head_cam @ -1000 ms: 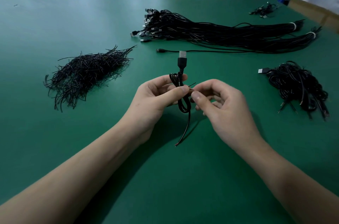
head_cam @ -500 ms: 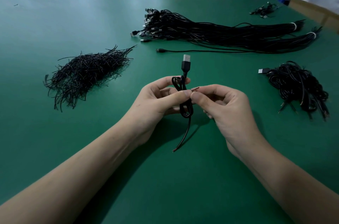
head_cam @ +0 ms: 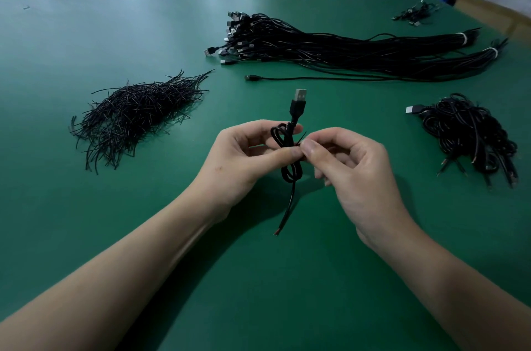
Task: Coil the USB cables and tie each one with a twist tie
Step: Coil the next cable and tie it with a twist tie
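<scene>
1 coiled USB cable (head_cam: 297, 109), plug up, is held above the table (head_cam: 86, 34), the left hand (head_cam: 244, 158) pinching its waist. The right hand (head_cam: 353, 172) pinches 1 twist tie (head_cam: 303, 136) there. 2 banded cable bundles (head_cam: 330, 48) lie beyond.

Left hand (head_cam: 244, 158) is gripping a coiled USB cable (head_cam: 290, 155) at its waist above the green table (head_cam: 86, 235), plug pointing up and far, bare tail hanging near. Right hand (head_cam: 350, 166) is pinching the twist tie (head_cam: 302, 137) at the coil's middle. Loose twist ties (head_cam: 135, 117) are lying left; long straight cables (head_cam: 344, 48) are lying far; tied coils (head_cam: 468, 132) are piling right.
</scene>
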The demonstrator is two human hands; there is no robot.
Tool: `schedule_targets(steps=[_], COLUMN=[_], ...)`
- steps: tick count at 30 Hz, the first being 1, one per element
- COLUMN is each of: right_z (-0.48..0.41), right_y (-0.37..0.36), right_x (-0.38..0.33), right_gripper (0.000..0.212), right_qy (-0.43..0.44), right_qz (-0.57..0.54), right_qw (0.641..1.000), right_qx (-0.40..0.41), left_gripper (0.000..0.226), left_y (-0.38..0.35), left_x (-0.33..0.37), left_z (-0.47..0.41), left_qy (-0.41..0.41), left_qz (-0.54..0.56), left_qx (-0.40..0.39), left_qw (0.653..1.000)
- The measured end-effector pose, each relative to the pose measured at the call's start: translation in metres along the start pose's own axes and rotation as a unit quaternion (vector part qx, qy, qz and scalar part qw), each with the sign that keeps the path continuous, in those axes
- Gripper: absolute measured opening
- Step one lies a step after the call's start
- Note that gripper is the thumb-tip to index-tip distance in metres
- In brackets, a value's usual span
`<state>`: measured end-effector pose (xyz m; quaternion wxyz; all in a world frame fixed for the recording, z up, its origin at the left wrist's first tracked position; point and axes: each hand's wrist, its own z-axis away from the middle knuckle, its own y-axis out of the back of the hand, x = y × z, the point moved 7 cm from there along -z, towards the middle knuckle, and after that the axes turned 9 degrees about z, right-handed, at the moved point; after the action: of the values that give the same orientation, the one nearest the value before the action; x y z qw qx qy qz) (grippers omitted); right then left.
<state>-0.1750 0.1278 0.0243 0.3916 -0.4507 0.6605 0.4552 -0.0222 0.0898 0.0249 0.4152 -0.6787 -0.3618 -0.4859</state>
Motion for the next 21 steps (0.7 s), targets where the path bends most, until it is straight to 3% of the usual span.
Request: schedule_targets(steps=[9, 21], right_z=[-0.0005, -0.0001], right_y=[-0.0024, -0.0002], right_x=[0.0032, -0.0029], right_gripper=[0.011, 0.009], right_qy=[-0.027, 0.01], right_qz=[-0.042, -0.024], right_qw=[0.998, 0.999], right_qx=[-0.026, -0.023], left_gripper=[0.025, 0.025], left_y=[-0.0051, -0.0039], left_x=[0.0031, 0.0097], left_z=[0.0007, 0.0019], left_qy=[-0.019, -0.079], left_qz=[-0.009, -0.255], left_qx=[-0.082, -0.086], left_qw=[0.996, 0.96])
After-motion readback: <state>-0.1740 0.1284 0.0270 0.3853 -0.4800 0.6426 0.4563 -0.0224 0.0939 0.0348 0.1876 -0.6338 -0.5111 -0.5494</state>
